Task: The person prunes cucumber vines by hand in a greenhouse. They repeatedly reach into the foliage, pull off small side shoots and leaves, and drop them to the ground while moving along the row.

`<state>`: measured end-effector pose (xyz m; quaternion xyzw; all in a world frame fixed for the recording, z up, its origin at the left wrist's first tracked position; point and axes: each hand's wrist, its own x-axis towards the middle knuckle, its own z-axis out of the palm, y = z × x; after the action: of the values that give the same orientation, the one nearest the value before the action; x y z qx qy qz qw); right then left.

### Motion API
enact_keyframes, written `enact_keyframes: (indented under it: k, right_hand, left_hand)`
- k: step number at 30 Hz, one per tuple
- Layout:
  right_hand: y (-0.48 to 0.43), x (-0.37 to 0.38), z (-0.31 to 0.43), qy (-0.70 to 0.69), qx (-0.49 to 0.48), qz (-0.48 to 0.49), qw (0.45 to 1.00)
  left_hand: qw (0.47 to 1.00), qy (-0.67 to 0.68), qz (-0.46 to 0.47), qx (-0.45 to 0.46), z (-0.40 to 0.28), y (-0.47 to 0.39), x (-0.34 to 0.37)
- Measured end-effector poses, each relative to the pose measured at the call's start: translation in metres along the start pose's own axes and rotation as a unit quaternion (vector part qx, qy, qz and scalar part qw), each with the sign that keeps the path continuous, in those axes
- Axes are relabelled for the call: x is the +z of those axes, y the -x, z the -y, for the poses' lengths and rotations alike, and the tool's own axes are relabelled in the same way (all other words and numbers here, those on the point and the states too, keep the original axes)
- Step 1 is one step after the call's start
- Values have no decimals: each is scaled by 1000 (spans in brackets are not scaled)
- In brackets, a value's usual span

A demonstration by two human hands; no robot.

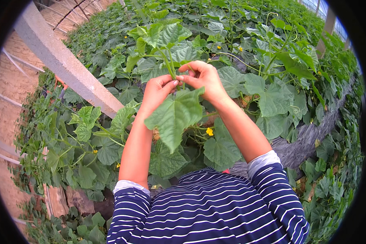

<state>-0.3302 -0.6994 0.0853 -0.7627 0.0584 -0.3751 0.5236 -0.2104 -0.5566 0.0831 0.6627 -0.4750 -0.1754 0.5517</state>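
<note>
Both hands meet at the upper stem of a leafy vine, which looks like a cucumber plant. My left hand (pixel 159 90) pinches the vine stem (pixel 172 70) between thumb and fingers. From the right, my right hand (pixel 203 80) touches the same spot, thumb and index finger close together on the stem or a thin part beside it; the exact hold is too small to tell. Above the hands rises the leafy shoot tip (pixel 167 35). A large green leaf (pixel 177 116) hangs just below them, between my forearms.
A pale concrete post (pixel 70 64) slants across the upper left. Dense vines with yellow flowers (pixel 209 131) surround me. Dark ground sheeting (pixel 302 143) runs along the right. Part of another person's hand or arm (pixel 61 82) shows at the left, behind the post.
</note>
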Motion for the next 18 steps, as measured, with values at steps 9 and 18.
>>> enact_keyframes:
  k: [9,18]
  right_hand:
    - [12,19,-1,2,6,-55,998]
    - [7,13,12,72,10,-17,997]
  left_hand:
    - [999,-32,-7,30,13,1,-2]
    - [999,-3,-4,-39,7,5,-2]
